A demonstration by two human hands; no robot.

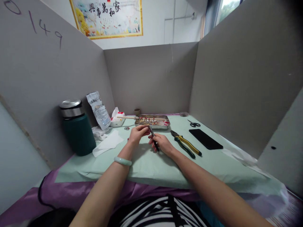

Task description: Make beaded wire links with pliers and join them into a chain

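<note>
My right hand point(162, 143) is closed around small dark-handled pliers point(153, 138), whose metal jaws point up and to the left. At the jaws, the fingers of my left hand point(139, 132) are pinched together; whatever they hold is too small to make out. A pale green bangle circles my left wrist. Just beyond both hands lies a metal tray point(162, 126) with small beads and bits in it, some of them red. A thin wooden stick point(126, 117) lies across the tray's edge. Larger pliers point(186, 143) with yellow and green handles rest right of my right hand.
A black phone point(205, 138) and scissors point(194, 124) lie on the right. On the left stand a green flask point(79, 132) and a silver pouch point(98, 110), near white paper point(109, 143) and a tissue pack point(117, 119). Grey partitions point(151, 78) enclose the cloth-covered table.
</note>
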